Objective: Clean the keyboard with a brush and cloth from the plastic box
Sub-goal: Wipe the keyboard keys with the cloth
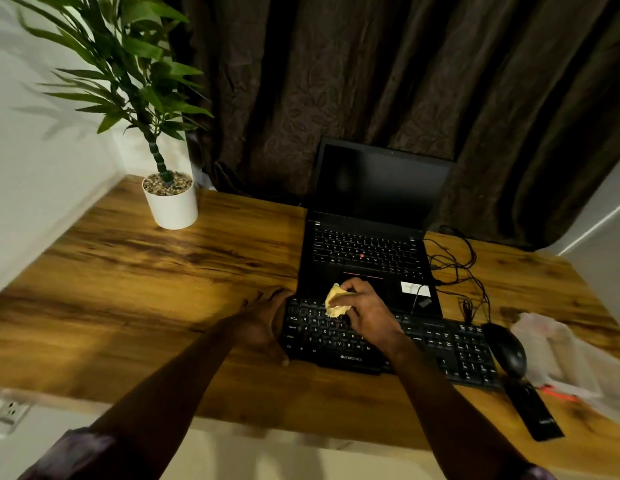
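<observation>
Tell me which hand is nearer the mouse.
Right. The right hand, gripping the cloth, is on the middle of the keyboard; the left hand rests at its left end, farther from the mouse.

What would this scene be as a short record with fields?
Surface: brown wooden table
Being cleaned: black plastic keyboard, in front of open black laptop
Right hand: grips crumpled yellow cloth over the upper-left keys
Left hand: rests against the keyboard's left end
Right of keyboard: black mouse, clear plastic box
Far left: green plant in white pot
</observation>
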Action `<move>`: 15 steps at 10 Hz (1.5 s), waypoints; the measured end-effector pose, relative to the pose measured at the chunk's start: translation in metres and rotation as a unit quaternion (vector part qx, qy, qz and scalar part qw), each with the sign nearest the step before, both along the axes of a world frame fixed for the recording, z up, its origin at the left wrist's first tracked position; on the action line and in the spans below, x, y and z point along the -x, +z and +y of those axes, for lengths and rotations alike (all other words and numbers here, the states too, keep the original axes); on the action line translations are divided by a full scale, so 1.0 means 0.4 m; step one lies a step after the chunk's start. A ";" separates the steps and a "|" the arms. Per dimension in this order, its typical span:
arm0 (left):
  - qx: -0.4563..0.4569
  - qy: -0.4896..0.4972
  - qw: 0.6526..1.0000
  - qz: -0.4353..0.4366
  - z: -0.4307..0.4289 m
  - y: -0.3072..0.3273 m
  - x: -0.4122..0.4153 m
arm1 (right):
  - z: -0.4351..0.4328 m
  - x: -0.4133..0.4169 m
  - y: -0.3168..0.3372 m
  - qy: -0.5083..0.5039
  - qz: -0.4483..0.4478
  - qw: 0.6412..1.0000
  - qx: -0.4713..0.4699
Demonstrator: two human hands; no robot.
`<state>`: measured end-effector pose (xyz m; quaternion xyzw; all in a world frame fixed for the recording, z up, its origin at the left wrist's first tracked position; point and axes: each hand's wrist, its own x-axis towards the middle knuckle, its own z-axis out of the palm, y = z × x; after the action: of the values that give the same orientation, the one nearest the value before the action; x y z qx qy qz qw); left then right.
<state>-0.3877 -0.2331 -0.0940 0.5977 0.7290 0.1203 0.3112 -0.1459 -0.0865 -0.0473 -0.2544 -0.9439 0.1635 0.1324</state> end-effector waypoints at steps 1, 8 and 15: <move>0.022 0.012 0.999 0.022 -0.018 0.061 -0.017 | -0.006 -0.013 -0.006 -0.018 0.010 1.000 -0.015; 0.012 -0.007 1.000 0.009 -0.025 0.098 -0.029 | -0.034 0.005 -0.002 -0.059 0.005 0.997 -0.055; 0.016 -0.011 1.000 0.002 -0.018 0.087 -0.024 | -0.052 0.017 -0.004 -0.054 0.001 0.997 -0.048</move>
<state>-0.3780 -0.2405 -0.0593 0.6010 0.7245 0.1038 0.3211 -0.1527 -0.1074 -0.0489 -0.2980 -0.9356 0.1111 0.1537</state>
